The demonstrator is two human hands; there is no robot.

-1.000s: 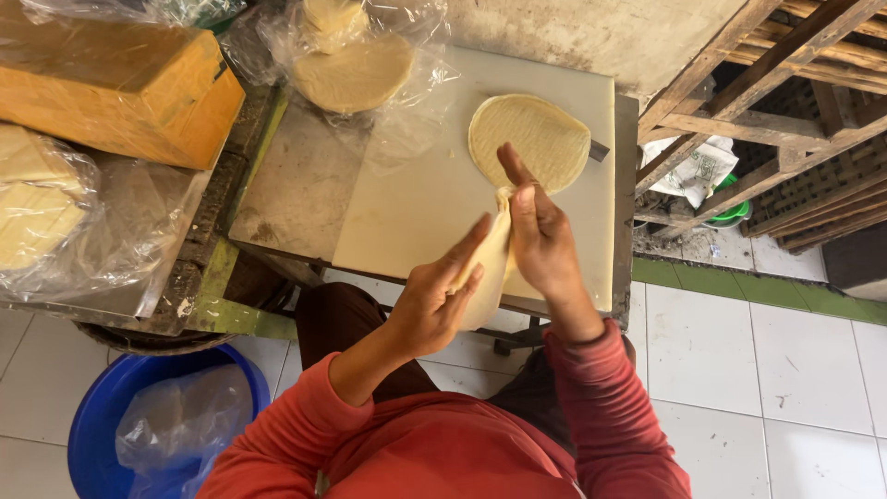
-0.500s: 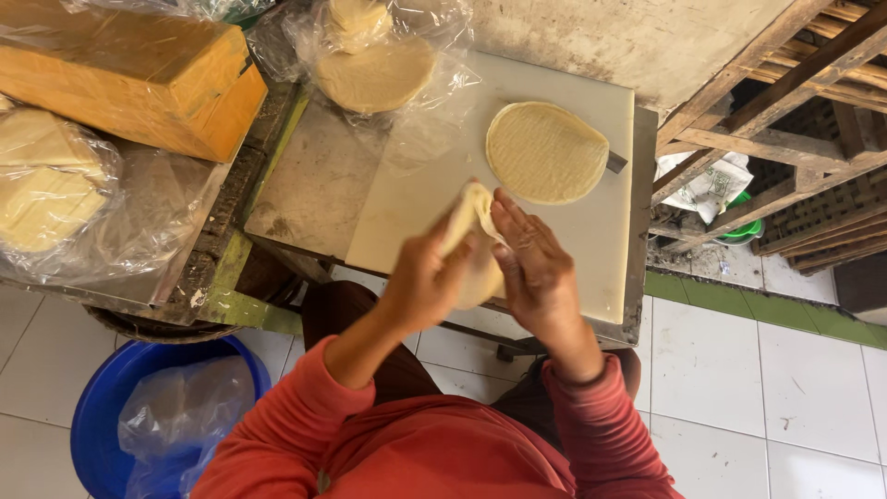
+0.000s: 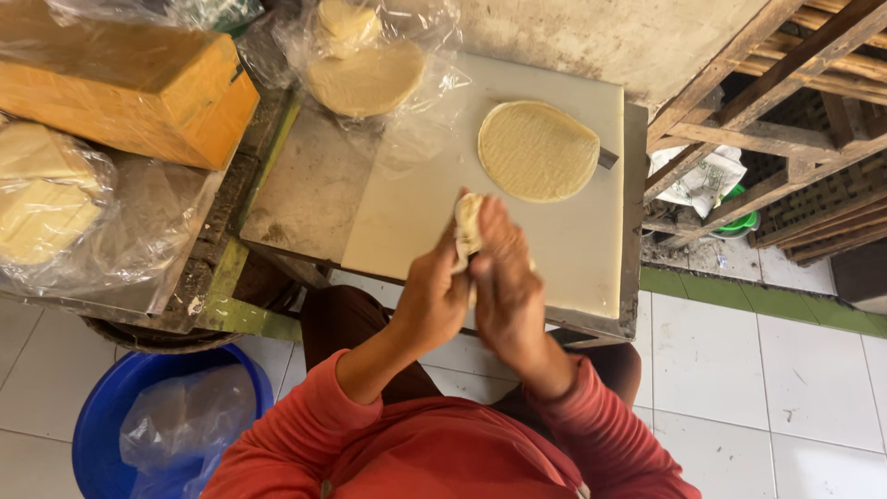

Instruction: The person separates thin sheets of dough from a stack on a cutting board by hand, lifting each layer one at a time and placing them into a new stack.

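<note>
Both hands meet over the front edge of a cream cutting board [image 3: 573, 268]. My left hand [image 3: 432, 300] and my right hand [image 3: 504, 282] press together around a folded, crumpled piece of pale dough wrapper [image 3: 467, 225], which sticks up between the fingers. A flat round dough wrapper [image 3: 538, 151] lies on the board further back, apart from the hands. Red sleeves cover both forearms.
A clear plastic bag with a stack of round wrappers [image 3: 368, 76] lies at the board's back left. An orange wooden block [image 3: 129, 88] and another bag of wrappers [image 3: 46, 199] sit at left. A blue bucket [image 3: 102, 420] stands on the tiled floor. Wooden slats [image 3: 795, 83] are at right.
The wrapper was held stretched out and upright between the hands; the hands have since closed together and folded it into a small bunch.
</note>
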